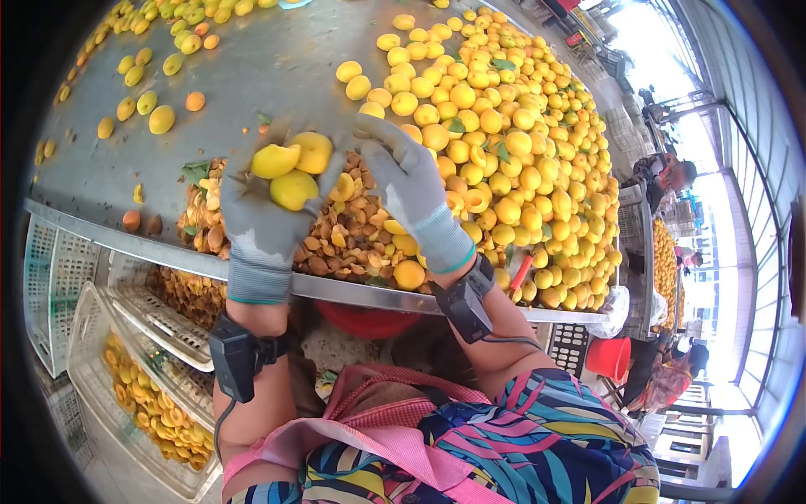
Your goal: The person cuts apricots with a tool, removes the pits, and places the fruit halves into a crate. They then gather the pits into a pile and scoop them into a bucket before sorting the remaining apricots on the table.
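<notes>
**Full left hand, risk of a spill**

The left hand [262, 231] cradles several apricots [294, 191] above the brown scraps [336, 252] — crowded together, one could roll off if the grip loosens. The right hand [407, 176] is beside the fruit pile [512, 160], its fingers bent; whether they grip anything I can't tell — a careless brush might set fruit rolling.

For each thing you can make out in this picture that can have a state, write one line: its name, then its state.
Left hand: gloved, holding yellow fruits
Right hand: gloved, fingers bent; grip unclear
Fruit pile: heaped, mostly whole
Pit-and-scrap heap: loose, spread along the table's near edge
Red object: lying among fruit
Lower crate: uncovered, holding opened fruit
</notes>
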Demonstrator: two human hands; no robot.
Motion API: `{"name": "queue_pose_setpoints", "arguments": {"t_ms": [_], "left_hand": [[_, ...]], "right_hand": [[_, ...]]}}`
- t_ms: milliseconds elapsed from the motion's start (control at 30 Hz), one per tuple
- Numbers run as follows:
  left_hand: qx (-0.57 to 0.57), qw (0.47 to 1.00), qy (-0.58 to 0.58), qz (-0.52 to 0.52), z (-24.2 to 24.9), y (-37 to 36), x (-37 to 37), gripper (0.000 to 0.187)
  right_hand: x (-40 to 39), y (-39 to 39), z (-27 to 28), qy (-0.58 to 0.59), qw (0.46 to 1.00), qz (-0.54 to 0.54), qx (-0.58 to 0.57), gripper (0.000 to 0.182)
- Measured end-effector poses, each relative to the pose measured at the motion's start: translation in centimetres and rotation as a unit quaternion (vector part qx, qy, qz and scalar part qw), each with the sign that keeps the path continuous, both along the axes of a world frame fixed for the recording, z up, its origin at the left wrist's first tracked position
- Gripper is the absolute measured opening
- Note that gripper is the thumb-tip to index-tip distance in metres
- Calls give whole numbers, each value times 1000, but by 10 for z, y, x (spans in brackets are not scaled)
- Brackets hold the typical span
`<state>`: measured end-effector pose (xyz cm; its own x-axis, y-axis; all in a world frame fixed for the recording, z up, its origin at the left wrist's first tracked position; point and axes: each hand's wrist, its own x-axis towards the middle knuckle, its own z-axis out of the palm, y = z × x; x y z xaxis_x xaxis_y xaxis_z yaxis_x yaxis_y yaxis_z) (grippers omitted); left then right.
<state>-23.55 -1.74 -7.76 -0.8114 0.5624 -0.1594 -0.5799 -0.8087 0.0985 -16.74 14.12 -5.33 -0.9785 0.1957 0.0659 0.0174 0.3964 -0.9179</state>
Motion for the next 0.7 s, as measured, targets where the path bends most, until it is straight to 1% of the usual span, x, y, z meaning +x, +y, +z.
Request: {"name": "queue_pose_setpoints", "arguments": {"t_ms": [33, 67, 100, 133, 167, 233, 267, 333, 367, 433, 467, 500, 533, 567, 600, 633, 667, 700], "left_hand": [[4, 999, -27, 27, -2, -4, -3, 42], [46, 998, -41, 29, -2, -8, -6, 38], [46, 998, -41, 29, 2, -9, -7, 38], [17, 996, -66, 53, 6, -10, -8, 41], [-12, 993, -91, 78, 8, -11, -9, 44], [-9, 995, -73, 73, 7, -13, -8, 44], [-6, 996, -54, 67, 6, -14, -7, 44], [-6, 996, -52, 66, 3, -13, -8, 43], [-4, 997, -50, 64, 2, -13, -8, 43], [-15, 997, -46, 66, 2, -13, -7, 42], [-25, 997, -41, 69, 3, -11, -8, 41], [-23, 997, -40, 67, 3, -9, -8, 41], [-67, 995, -56, 56, 3, -7, -8, 39], [-110, 990, -72, 44, 3, -5, -8, 37], [-110, 990, -72, 43, 2, -3, -6, 37], [-132, 988, -85, -3, 2, -1, -4, 34], [-153, 982, -98, -50, 1, 1, 0, 31], [-153, 982, -98, -50, 0, 5, 4, 31]], "right_hand": [[1, 0, 1, -45, 997, -44, -38, 48], [1, 0, -3, -45, 997, -43, -37, 48], [2, 0, -12, -47, 987, 1, 155, 44], [3, 0, -22, -48, 938, 45, 341, 40], [4, 0, -32, -48, 938, 45, 341, 40], [6, -3, -48, 6, 883, 22, 469, 35], [6, 0, -54, 6, 884, 24, 468, 35], [3, 5, -55, 1, 921, 17, 390, 35], [3, 7, -54, 1, 921, 17, 390, 35], [4, 10, -47, -48, 975, -26, 217, 32], [6, 12, -44, -47, 974, -27, 218, 32], [7, 13, -40, -41, 990, -29, 132, 31], [9, 14, -35, -34, 998, -29, 44, 30], [11, 16, -29, -33, 998, -30, 45, 30], [14, 16, -17, -70, 996, -45, -18, 30], [16, 15, -8, -106, 989, -59, -82, 31], [18, 13, -3, -106, 989, -60, -82, 31], [19, 12, 1, -79, 981, -75, -163, 29]]}}
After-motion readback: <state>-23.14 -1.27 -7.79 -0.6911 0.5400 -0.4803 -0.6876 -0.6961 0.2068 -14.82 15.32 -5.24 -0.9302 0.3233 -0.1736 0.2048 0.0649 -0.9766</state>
